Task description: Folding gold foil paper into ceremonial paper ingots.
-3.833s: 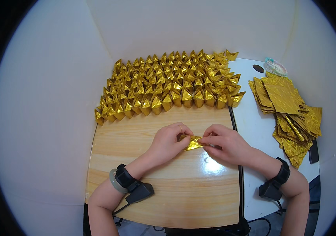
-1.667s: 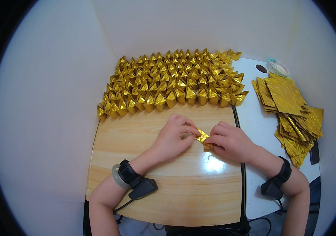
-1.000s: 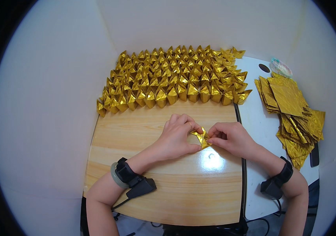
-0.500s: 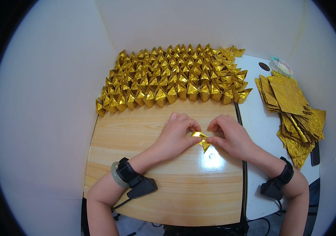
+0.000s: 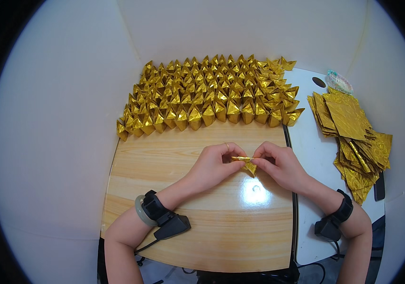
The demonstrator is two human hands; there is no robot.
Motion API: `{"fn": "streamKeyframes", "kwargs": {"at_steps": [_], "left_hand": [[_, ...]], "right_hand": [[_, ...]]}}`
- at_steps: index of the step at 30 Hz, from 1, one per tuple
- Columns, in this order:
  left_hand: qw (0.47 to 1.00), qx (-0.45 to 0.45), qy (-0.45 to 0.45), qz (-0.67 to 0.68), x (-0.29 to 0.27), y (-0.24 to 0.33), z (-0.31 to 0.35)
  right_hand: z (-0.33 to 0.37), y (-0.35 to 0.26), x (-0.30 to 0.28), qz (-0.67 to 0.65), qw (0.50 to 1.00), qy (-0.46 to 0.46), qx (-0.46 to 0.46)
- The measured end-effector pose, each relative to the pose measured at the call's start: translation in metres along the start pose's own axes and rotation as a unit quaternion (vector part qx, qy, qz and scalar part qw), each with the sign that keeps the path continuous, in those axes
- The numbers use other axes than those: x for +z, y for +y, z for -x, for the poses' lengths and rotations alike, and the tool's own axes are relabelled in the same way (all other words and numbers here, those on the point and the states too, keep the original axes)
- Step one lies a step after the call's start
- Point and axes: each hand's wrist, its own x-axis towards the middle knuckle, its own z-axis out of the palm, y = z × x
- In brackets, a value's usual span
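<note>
A small piece of folded gold foil paper [image 5: 250,167] is held between my two hands over the wooden tabletop. My left hand [image 5: 215,164] pinches its left end, thumb below and fingers curled behind. On the other side my right hand [image 5: 280,163] has thumb and forefinger closed on the right end. A narrow folded band runs along its top, and a pointed flap hangs downward. Beyond my hands, folded gold paper ingots [image 5: 194,116] stand in several tight rows across the far part of the table.
Flat gold foil sheets [image 5: 349,116] lie in a loose pile on the white table [image 5: 309,213] at the right. Behind them is a clear oval plastic piece [image 5: 339,82]. A dark phone-like object [image 5: 379,187] pokes out beside the pile. White panels [image 5: 55,142] enclose the workspace.
The gold paper has turned so its folded band lies level between my hands. My right fingers have closed in on its upper right end, and my left hand has shifted slightly.
</note>
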Motion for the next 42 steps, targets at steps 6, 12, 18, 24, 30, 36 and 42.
{"fn": "streamKeyframes", "kwargs": {"at_steps": [6,12,18,24,30,36,42], "left_hand": [[0.999,-0.032,0.011,-0.008,0.0,-0.002,0.001],[0.998,-0.039,0.038,0.022,0.002,0.0,0.0],[0.994,-0.005,0.049,0.094,0.005,-0.003,0.0],[0.966,0.098,0.027,-0.237,-0.001,0.0,0.002],[0.955,0.121,0.039,-0.268,0.007,0.007,0.007],[0.961,0.092,0.034,-0.26,0.008,0.01,0.007],[0.971,0.079,0.017,-0.224,0.003,0.006,0.004]], "right_hand": [[0.001,0.002,0.002,0.048,0.996,0.034,-0.065],[0.001,0.0,0.0,-0.008,0.997,0.031,-0.069],[0.0,-0.002,-0.002,-0.049,0.998,-0.002,0.037],[0.002,-0.004,-0.003,0.098,0.99,-0.032,-0.095],[0.001,0.002,-0.001,0.091,0.992,-0.035,-0.082],[0.001,-0.002,-0.005,0.089,0.994,-0.028,-0.054],[0.003,0.0,-0.007,0.071,0.994,-0.026,-0.075]]}}
